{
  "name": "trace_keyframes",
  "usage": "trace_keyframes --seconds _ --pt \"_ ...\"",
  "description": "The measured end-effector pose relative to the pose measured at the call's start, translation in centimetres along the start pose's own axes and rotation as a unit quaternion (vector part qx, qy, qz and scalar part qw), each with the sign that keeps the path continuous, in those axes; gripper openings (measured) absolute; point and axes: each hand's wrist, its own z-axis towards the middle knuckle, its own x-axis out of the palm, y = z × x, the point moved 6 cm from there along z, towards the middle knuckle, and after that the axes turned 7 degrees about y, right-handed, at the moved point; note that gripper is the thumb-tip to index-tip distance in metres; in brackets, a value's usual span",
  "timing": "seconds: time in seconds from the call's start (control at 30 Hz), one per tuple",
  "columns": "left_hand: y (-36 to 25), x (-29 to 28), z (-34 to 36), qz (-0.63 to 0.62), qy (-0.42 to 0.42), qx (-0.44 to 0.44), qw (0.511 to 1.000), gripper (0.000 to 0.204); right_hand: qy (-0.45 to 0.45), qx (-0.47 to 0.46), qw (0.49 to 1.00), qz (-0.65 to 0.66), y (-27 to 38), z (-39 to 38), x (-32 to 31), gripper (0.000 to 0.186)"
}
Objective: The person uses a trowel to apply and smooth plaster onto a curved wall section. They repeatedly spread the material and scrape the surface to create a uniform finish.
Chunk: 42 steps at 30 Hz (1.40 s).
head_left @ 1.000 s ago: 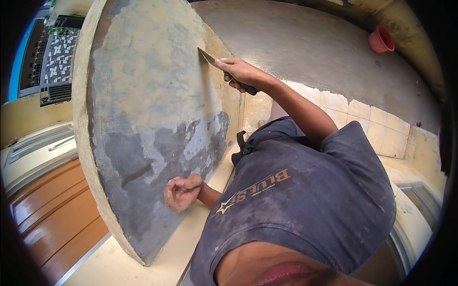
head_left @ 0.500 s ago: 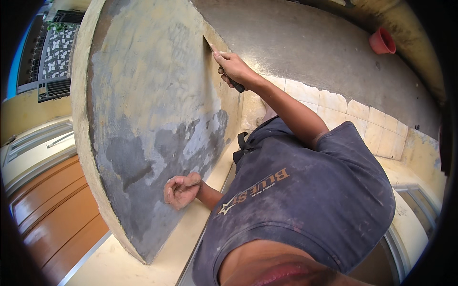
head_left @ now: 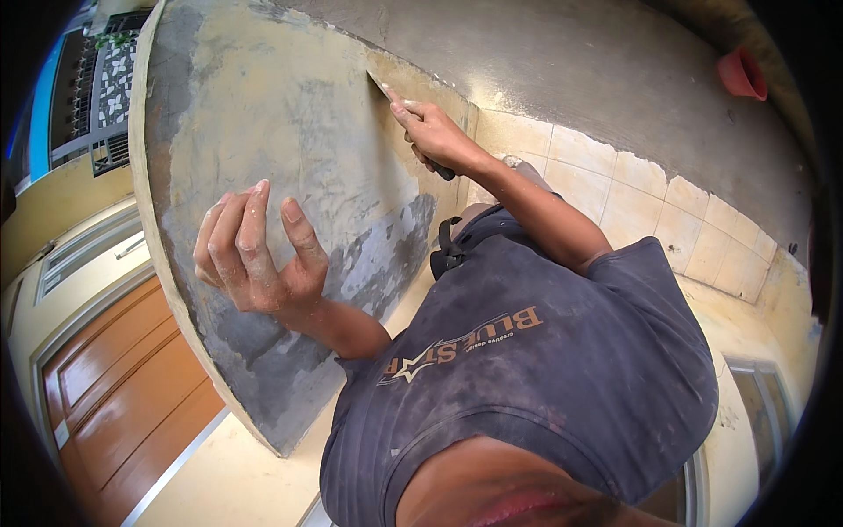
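Note:
My right hand (head_left: 432, 136) is closed around the dark handle of a putty knife (head_left: 380, 86). Its thin blade lies at a slant against the patchy wall (head_left: 329, 149), near the wall's far end. Pale yellowish-grey filler covers the upper part of that wall, while darker grey patches show lower down. My left hand (head_left: 259, 250) is raised in front of the wall, empty, its fingers apart and slightly curled, with whitish dust on them. Whether it touches the wall I cannot tell.
A red bucket (head_left: 742, 74) stands on the grey concrete floor (head_left: 562, 61) at the far right. Cream tiles (head_left: 615, 184) border the concrete. At the left are a brown panelled door (head_left: 132, 378) and a metal gate (head_left: 114, 79). The wall's narrow edge (head_left: 167, 263) curves down the left side.
My left hand has risen from low by the wall and opened its fingers. The right hand still holds the putty knife against the wall, almost in the same place. The view has shifted slightly.

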Motion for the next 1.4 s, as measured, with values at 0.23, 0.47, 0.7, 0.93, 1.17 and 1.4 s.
trace_keyframes --seconds 0.23,0.47,0.7,0.93,1.17,1.4 --pt "1.7 1.0 4.3 0.143 0.054 -0.023 0.988 0.042 0.019 0.016 1.0 -0.011 -1.1 -1.2 1.3 0.063" --pt "1.7 1.7 4.4 0.158 0.07 -0.035 0.984 0.055 -0.052 -0.037 0.998 0.008 1.4 -0.4 -0.8 0.064" --pt "2.1 1.7 4.0 0.113 0.058 -0.009 0.992 0.059 0.018 0.03 0.999 -0.038 0.6 -1.6 1.4 0.065" --pt "1.9 1.2 4.2 0.06 0.058 -0.004 0.996 0.061 -0.018 0.0 1.0 -0.003 1.0 -0.4 0.5 0.065" --pt "1.8 1.2 4.3 0.039 0.058 -0.002 0.998 0.066 -0.075 -0.001 0.997 -0.024 2.3 -0.2 -0.7 0.067" --pt "1.7 1.2 4.5 0.048 0.055 -0.005 0.997 0.069 -0.019 0.017 1.0 0.012 1.3 -0.6 -0.1 0.066"
